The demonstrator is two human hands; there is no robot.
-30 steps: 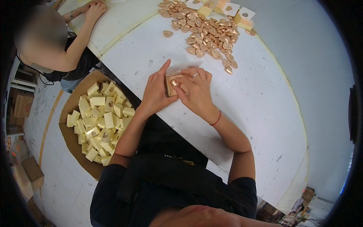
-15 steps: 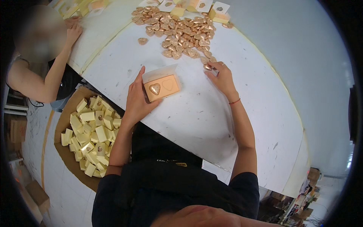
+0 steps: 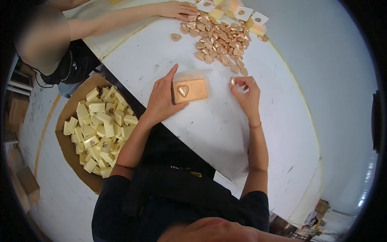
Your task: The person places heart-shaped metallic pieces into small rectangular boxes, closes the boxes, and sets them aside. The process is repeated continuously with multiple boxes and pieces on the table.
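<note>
1. In the left hand's (image 3: 161,99) wide-spread grasp sits an open two-place box (image 3: 192,100), thumb along its near edge, fingers at its left end; this probably keeps the box from sliding and leaves its top uncovered.
2. Beyond that thumb, the peach insert holds one rose-gold foil heart (image 3: 183,91) at left; at right there is only a faint heart outline. The pale lid (image 3: 193,74) stands raised on the far side.
3. Right of the box, the right hand (image 3: 248,97) pinches a shiny gold piece (image 3: 232,81) at its fingertips, presumably to keep most of it ungripped.
4. Beyond the right hand lies a heap of foil hearts (image 3: 219,40), a co-worker's hand (image 3: 177,10) at its far-left edge.
5. Left of the left forearm, a cardboard carton (image 3: 68,153) holds jumbled pale-yellow boxes (image 3: 109,127).
</note>
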